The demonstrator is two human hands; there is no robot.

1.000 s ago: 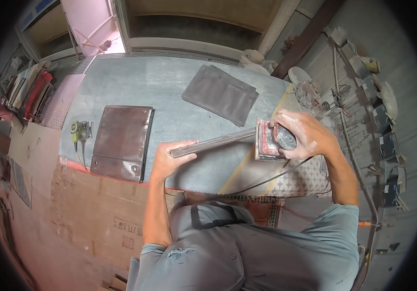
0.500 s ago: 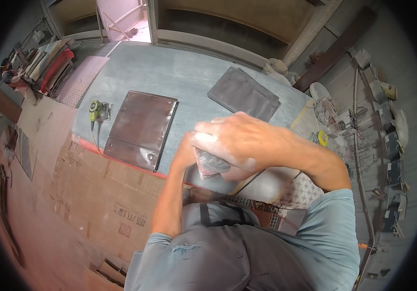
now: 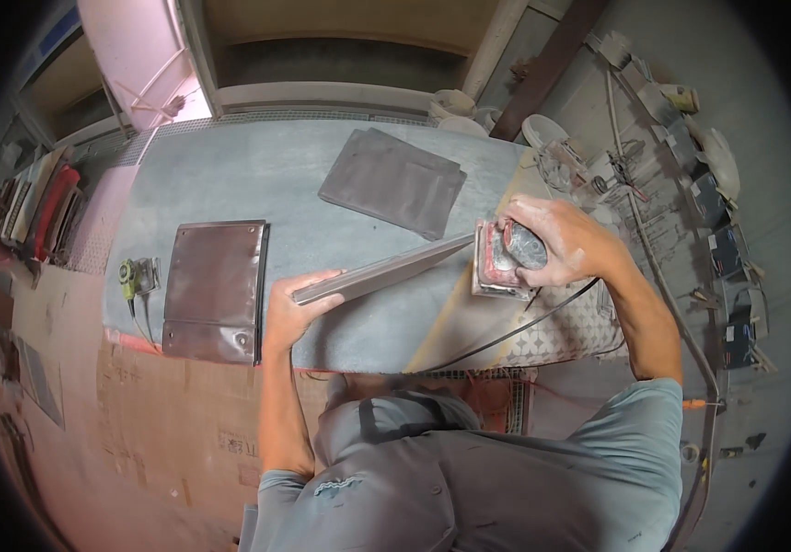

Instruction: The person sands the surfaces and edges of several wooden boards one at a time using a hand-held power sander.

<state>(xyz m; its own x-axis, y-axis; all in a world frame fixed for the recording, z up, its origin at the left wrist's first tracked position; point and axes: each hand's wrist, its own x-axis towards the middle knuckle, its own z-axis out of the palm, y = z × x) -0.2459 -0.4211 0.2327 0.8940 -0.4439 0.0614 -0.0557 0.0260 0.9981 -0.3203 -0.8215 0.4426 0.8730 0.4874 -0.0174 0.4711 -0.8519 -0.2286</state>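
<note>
My left hand (image 3: 299, 308) grips the near end of a grey-brown flat panel (image 3: 386, 265), thumb on one side and fingers on the other. The panel is tilted up so that mostly its long edge shows, slanting away to the right above the blue-grey worktable (image 3: 220, 166). In my right hand (image 3: 565, 239) is a palm sander (image 3: 498, 262) with a grey rounded top and a reddish base. It is at the panel's far end; whether its pad touches the panel cannot be told. A dark cord (image 3: 515, 329) runs in a curve beneath the sander.
A brown panel (image 3: 216, 290) lies on the table at left, beside a green sander (image 3: 130, 276). Stacked dark grey panels (image 3: 395, 179) lie farther back. Buckets (image 3: 455, 106) and tools line the far right side. Flattened cardboard (image 3: 165, 414) covers the floor in front.
My hands were close together around the sander and are now apart. The right has moved away to the right with the sander; the left shows on the panel's near end. My view has shifted right.
</note>
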